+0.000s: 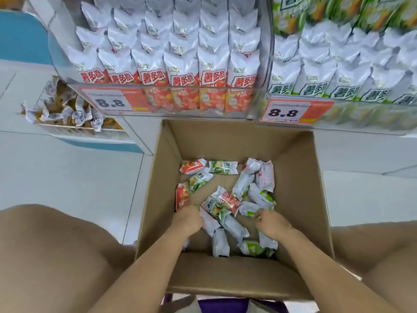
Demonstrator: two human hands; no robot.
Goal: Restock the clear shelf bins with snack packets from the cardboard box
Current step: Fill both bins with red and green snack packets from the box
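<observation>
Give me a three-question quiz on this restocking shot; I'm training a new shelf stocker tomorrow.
1. True or false: both hands are inside the cardboard box.
2. The red packets' bin sits where, seen from the camera? A) left of the green packets' bin B) right of it C) below it
3. What number is on both price tags?

Key
1. True: the left hand and right hand reach among the loose packets.
2. A
3. 8.8

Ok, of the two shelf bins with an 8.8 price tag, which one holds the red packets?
The left bin, above the box's left half. Its packets have red bottoms; the right bin's have green.
</observation>
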